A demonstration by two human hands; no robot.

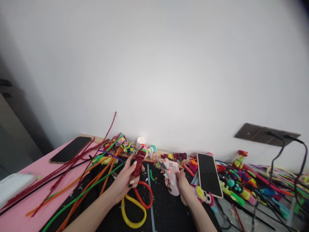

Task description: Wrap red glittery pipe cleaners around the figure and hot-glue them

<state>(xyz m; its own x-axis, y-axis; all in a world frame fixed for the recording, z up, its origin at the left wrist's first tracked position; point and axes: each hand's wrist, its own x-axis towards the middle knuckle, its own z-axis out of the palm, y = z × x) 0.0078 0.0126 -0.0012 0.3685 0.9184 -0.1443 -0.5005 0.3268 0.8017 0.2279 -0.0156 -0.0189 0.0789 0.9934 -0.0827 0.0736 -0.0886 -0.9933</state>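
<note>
My left hand (124,182) is closed around a dark red, glittery pipe-cleaner figure (138,163) with bright bands near its top. In my right hand (183,187) is a pale pink hot glue gun (172,180), its small orange light lit and its colour-smeared nozzle end (160,163) pointing left toward the figure, apart from it. Beneath my left hand lie a yellow loop (123,209) and a red loop (151,196), which look like scissor handles. A short green pipe-cleaner piece (152,175) rests on the black mat (166,212) between my hands.
Long pipe cleaners (93,185) stretch across the left side, near a dark phone (71,149). A white-edged phone (209,175) leans at the right among several pipe-cleaner figures. Behind stands a white wall (156,80) with a socket panel (259,133) and black cables (295,180).
</note>
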